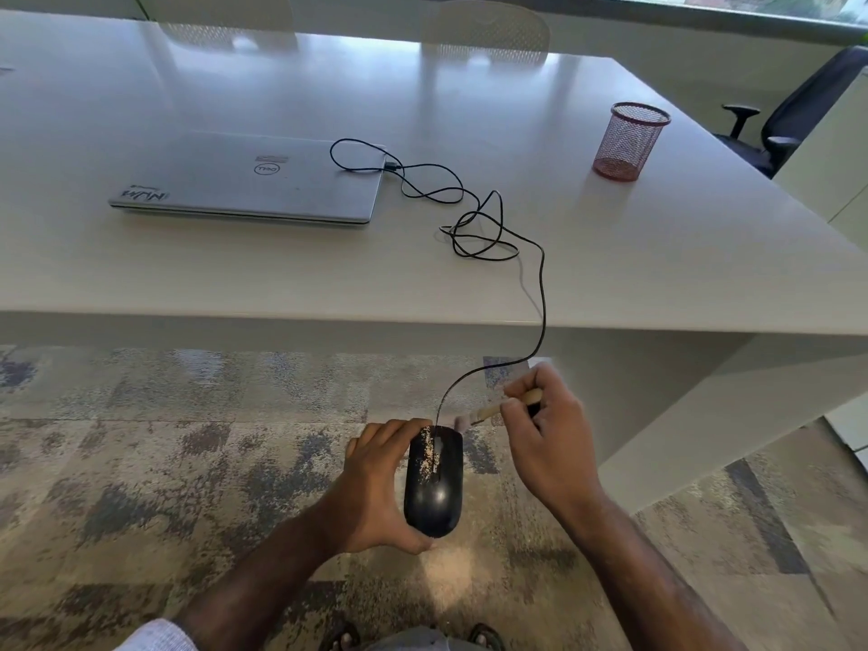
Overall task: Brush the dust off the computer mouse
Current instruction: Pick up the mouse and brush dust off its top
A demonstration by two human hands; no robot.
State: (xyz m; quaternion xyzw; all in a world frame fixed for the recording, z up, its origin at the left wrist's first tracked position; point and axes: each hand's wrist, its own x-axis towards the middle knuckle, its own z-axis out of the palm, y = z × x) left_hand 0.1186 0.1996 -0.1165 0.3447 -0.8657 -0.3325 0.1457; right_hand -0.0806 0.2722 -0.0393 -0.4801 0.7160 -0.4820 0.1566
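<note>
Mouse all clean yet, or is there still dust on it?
Not yet. The left hand holds the mouse off the table, and the right hand grips the brush with its bristles by the front edge. Pale dust still speckles the front half. The back half looks shiny and dark, so only the front is left.

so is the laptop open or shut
Shut. The laptop lies flat on the table with its lid down, logo facing up, and no screen or keyboard showing.
</note>
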